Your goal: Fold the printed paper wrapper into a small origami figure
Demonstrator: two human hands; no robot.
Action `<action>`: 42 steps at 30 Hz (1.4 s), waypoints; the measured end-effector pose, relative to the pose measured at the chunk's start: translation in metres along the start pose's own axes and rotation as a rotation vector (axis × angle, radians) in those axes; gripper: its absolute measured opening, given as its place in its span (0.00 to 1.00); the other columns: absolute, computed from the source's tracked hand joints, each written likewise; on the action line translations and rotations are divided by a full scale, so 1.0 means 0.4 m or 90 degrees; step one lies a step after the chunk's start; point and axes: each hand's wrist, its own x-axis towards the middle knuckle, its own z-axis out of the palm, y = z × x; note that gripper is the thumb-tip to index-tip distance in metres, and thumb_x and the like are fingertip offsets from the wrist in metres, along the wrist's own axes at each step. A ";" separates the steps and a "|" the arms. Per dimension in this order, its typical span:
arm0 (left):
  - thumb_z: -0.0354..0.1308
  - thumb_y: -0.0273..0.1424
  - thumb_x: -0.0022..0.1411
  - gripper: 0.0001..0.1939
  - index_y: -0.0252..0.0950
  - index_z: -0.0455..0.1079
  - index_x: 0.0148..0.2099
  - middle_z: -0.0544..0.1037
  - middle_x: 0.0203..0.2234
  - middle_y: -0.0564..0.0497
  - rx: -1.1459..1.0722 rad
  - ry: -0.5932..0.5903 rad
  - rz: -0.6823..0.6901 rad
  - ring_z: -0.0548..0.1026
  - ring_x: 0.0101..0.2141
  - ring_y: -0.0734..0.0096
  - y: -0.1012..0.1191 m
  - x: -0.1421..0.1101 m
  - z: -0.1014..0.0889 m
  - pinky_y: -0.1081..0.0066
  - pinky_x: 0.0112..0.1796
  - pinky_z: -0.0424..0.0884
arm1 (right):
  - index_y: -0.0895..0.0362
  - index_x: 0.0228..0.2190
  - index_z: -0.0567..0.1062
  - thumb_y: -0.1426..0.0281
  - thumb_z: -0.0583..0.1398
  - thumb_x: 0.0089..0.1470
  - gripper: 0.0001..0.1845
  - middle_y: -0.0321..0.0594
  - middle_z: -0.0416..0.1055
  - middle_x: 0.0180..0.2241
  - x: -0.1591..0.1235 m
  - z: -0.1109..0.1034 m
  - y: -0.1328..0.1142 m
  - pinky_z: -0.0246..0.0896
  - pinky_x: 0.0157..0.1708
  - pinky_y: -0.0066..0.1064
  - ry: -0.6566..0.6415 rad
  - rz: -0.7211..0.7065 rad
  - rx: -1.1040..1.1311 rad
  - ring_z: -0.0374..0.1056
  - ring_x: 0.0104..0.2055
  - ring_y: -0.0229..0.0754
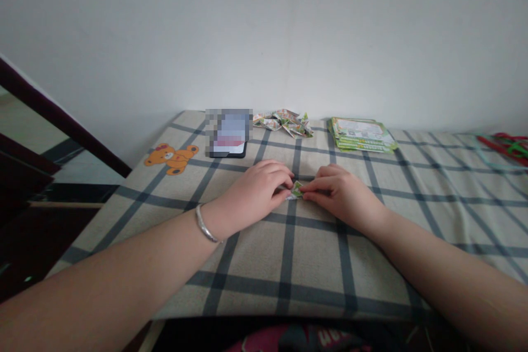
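A small folded piece of printed paper (296,191), green and white, lies low over the cloth between my two hands. My left hand (264,184), with a silver bangle at the wrist, has its fingers closed on the left end of the paper. On the other end, the thumb and fingertips of my right hand (336,190) pinch it. The fingers cover much of the paper, so its full shape is hidden. Behind my hands lies a cluster of folded paper pieces (284,122) in similar colours, with pointed corners.
A stack of green printed cards (363,135) lies at the back right. A phone (229,135), partly pixelated, is at the back left near a bear picture (171,158). Red and green items (509,147) lie far right. The checked tablecloth (247,264) meets a wall.
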 end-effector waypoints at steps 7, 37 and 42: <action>0.57 0.26 0.63 0.04 0.36 0.73 0.40 0.78 0.40 0.51 0.106 -0.010 0.107 0.70 0.50 0.63 0.017 0.003 -0.011 0.61 0.53 0.67 | 0.52 0.35 0.81 0.67 0.62 0.57 0.07 0.39 0.71 0.30 0.004 -0.004 0.001 0.61 0.38 0.32 -0.006 -0.003 -0.007 0.64 0.36 0.41; 0.55 0.26 0.61 0.13 0.39 0.70 0.48 0.77 0.45 0.52 0.206 -0.141 0.094 0.69 0.51 0.61 0.056 -0.022 -0.050 0.51 0.59 0.51 | 0.55 0.34 0.77 0.76 0.57 0.56 0.09 0.39 0.73 0.34 -0.001 -0.017 -0.012 0.60 0.35 0.31 -0.055 -0.144 -0.157 0.67 0.37 0.41; 0.55 0.26 0.60 0.13 0.38 0.69 0.49 0.76 0.46 0.50 0.215 -0.145 0.085 0.69 0.51 0.59 0.060 -0.024 -0.049 0.49 0.58 0.53 | 0.55 0.33 0.77 0.74 0.55 0.59 0.10 0.40 0.73 0.34 0.005 -0.026 -0.021 0.59 0.33 0.32 -0.071 -0.168 -0.217 0.67 0.35 0.41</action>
